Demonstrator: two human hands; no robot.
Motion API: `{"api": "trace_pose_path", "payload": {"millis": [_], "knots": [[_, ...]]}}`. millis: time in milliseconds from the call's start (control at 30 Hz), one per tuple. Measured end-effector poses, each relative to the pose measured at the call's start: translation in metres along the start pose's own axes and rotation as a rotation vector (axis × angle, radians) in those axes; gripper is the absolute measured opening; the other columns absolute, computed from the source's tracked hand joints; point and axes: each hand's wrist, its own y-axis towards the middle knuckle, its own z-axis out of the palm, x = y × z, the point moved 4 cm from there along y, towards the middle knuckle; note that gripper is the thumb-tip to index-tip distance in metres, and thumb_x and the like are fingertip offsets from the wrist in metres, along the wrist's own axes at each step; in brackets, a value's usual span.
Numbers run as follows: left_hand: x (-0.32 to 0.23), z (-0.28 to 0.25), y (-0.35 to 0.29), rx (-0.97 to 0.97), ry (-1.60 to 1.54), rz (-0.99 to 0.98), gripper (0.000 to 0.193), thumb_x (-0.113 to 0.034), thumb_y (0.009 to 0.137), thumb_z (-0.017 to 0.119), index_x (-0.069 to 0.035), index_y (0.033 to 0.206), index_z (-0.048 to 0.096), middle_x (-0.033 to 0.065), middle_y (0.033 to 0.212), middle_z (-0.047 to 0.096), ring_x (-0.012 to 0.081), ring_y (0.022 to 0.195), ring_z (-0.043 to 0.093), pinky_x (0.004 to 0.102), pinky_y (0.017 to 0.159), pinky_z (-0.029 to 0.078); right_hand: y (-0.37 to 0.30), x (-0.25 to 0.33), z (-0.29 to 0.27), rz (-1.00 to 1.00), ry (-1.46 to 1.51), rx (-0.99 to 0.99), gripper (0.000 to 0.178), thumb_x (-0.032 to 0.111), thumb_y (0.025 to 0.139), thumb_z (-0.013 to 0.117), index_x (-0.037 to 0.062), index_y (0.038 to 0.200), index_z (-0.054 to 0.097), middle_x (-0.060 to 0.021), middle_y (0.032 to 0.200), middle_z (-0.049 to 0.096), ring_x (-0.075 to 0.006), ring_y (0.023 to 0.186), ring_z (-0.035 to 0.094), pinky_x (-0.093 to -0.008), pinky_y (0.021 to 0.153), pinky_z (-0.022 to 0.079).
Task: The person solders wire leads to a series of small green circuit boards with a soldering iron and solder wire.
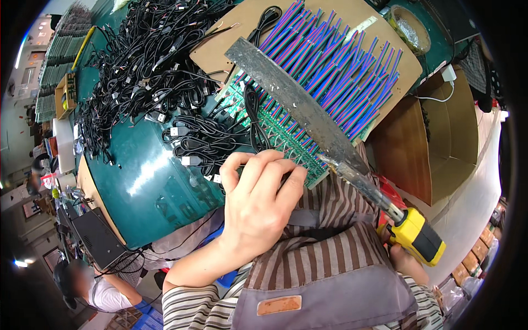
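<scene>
My left hand (258, 198) is bent over the near edge of a green circuit board panel (286, 140). Its fingers are curled together, and whatever lies at their tips is hidden. Just beyond them, a coiled black cable (253, 115) rests on the panel. At the lower right, my right hand (406, 265) grips a yellow and black soldering gun (421, 236), partly covered by its handle. The gun's metal barrel (368, 190) points up and left toward the panel's edge. A flat dark metal bar (297, 102) lies slantwise across the panel and its rows of blue, red and green wires (330, 71).
Panel and wires sit on a brown board (220, 49) on a green table (148, 181). Black USB cables (159, 55) are heaped at left, with a smaller bunch (201, 140) beside my left hand. An open cardboard box (440, 137) stands right. Another person (104, 291) is at lower left.
</scene>
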Motion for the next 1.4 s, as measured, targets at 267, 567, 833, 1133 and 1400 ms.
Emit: {"api": "trace_pose_path", "payload": {"millis": [267,567,833,1133,1400], "knots": [[0.002,-0.001,0.000,-0.002,0.041,0.058,0.024,-0.009,0.066,0.076,-0.010,0.089,0.072,-0.0004,0.088,0.065,0.0164,0.092,0.064,0.0390,0.092,0.038,-0.006,0.001,0.010,-0.158,-0.036,-0.063,0.037,0.037,0.079,0.068,0.0014,0.087,0.068,-0.0137,0.086,0.066,-0.0319,0.078,0.066,-0.0378,0.070,0.054],[0.003,-0.003,0.003,0.051,0.027,0.064,0.022,-0.009,0.068,0.075,-0.010,0.090,0.071,-0.0004,0.087,0.065,0.0158,0.091,0.064,0.0384,0.094,0.037,0.002,0.005,0.012,-0.214,-0.017,-0.095,0.031,0.030,0.077,0.071,0.0007,0.086,0.067,-0.0116,0.081,0.066,-0.0295,0.071,0.064,-0.0359,0.063,0.052],[0.003,-0.003,0.002,0.036,0.054,0.080,0.022,-0.009,0.069,0.075,-0.009,0.090,0.071,-0.0005,0.088,0.065,0.0156,0.092,0.064,0.0392,0.096,0.036,-0.007,0.000,0.010,-0.075,0.006,-0.053,0.032,0.030,0.073,0.071,0.0006,0.084,0.067,-0.0116,0.079,0.065,-0.0288,0.070,0.065,-0.0352,0.064,0.053],[0.001,-0.006,0.005,0.089,0.087,0.084,0.024,-0.010,0.068,0.075,-0.010,0.091,0.071,-0.0007,0.089,0.064,0.0154,0.093,0.064,0.0405,0.095,0.034,-0.004,0.009,0.002,0.022,-0.047,-0.020,0.039,0.037,0.073,0.067,0.0025,0.090,0.068,-0.0154,0.095,0.066,-0.0312,0.084,0.067,-0.0377,0.075,0.054],[0.001,-0.009,0.008,0.130,0.049,0.237,0.021,-0.011,0.071,0.069,-0.009,0.093,0.071,-0.0002,0.089,0.063,0.0149,0.093,0.063,0.0394,0.094,0.035,-0.015,-0.002,0.006,-0.078,-0.003,-0.097,0.041,0.038,0.076,0.067,-0.0002,0.089,0.067,-0.0158,0.089,0.067,-0.0321,0.079,0.067,-0.0377,0.072,0.055]]}}
